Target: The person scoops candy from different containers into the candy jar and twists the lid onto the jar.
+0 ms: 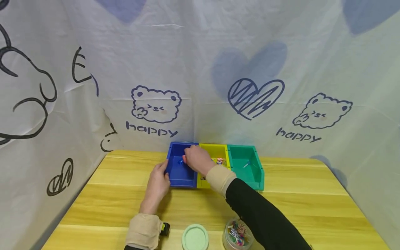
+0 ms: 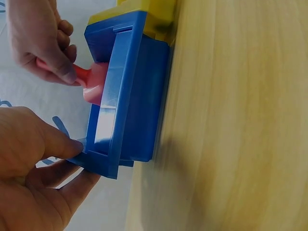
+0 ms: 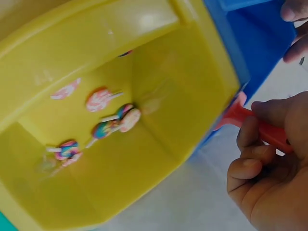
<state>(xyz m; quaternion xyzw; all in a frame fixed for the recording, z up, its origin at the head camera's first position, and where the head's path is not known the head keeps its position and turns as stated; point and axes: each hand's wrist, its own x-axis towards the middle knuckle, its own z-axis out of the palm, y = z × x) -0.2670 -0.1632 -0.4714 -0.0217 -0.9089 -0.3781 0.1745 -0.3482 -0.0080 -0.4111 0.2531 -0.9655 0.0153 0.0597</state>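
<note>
My left hand (image 1: 157, 184) pinches the left wall of a blue plastic bin (image 1: 182, 177), thumb on the inner side and fingers outside, as the left wrist view shows. My right hand (image 1: 200, 159) reaches over from the right and grips the handle of a small red scoop (image 2: 96, 84). The scoop's head dips into the blue bin, partly hidden behind its front wall in the left wrist view. A small blue item (image 1: 180, 161) lies inside that bin. Beside it stands a yellow bin (image 3: 163, 110) with several small lollipops (image 3: 98, 99) on its floor.
At the right end of the row is a green bin (image 1: 253, 178) with a small stick-like piece (image 1: 247, 164) in it. Nearer on the wooden table (image 1: 297, 194) are a pale green round lid (image 1: 195, 238) and a clear jar (image 1: 229, 243) of colourful lollipops. A drawn-on white sheet (image 1: 200, 69) hangs behind.
</note>
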